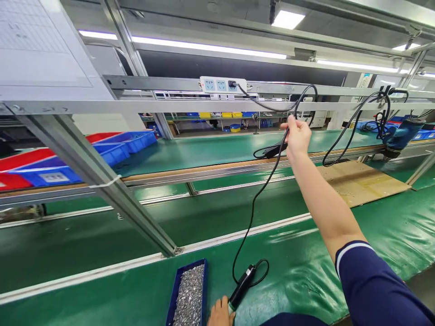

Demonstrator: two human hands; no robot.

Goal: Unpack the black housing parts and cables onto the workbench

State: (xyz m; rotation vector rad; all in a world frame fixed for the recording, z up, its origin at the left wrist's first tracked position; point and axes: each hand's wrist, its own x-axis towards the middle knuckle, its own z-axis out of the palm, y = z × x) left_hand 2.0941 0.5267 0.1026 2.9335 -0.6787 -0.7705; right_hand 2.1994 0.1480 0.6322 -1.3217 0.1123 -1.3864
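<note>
My left hand rests on the black electric screwdriver on the green bench, just right of the blue tray of silvery screws. Beyond the tray, my right hand pinches its thin black cord.

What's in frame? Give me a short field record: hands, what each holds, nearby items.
right hand: right hand raised, fingers closed on thin black power cable
left hand: left hand on green bench mat, touching black handheld tool
cable route: tool up through right hand toward white power strip
beside left hand: blue tray of small silver screws
further back: flat brown cardboard sheet
</note>
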